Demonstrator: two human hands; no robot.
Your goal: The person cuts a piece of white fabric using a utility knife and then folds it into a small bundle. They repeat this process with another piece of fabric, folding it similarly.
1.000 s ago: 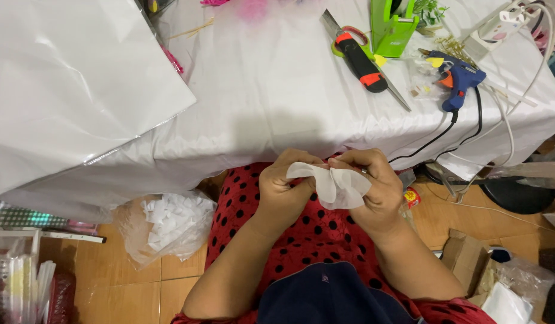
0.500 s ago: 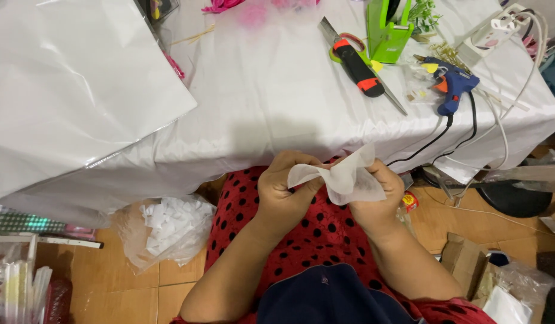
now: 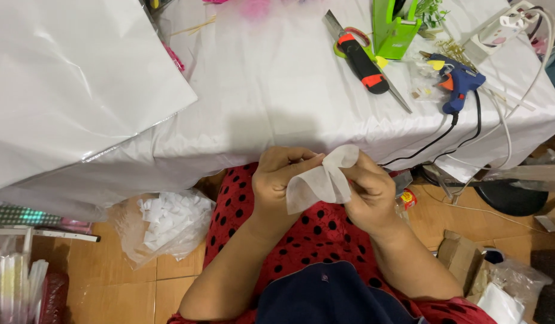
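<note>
Both hands meet over my lap, just below the table's front edge. My left hand (image 3: pixel 282 180) and my right hand (image 3: pixel 369 191) pinch a small white fabric piece (image 3: pixel 318 180) between their fingertips. The fabric is folded and curled into a petal-like shape. Its broad end hangs toward me and its upper tip curls away. My lap is covered by red cloth with black dots (image 3: pixel 316 237).
A white-covered table (image 3: pixel 271 90) carries a large white glossy sheet (image 3: pixel 67 78), a black-and-orange-handled cutter (image 3: pixel 361 60), a green holder (image 3: pixel 397 30), a blue glue gun (image 3: pixel 457 81) with its cord, and a power strip (image 3: pixel 505 27). A clear bag of white cut pieces (image 3: pixel 166 225) lies on the floor at left. Boxes and bags sit at right.
The fabric piece has been turned and refolded between my fingers, and it now sits more upright. Both hands stayed over my lap.
</note>
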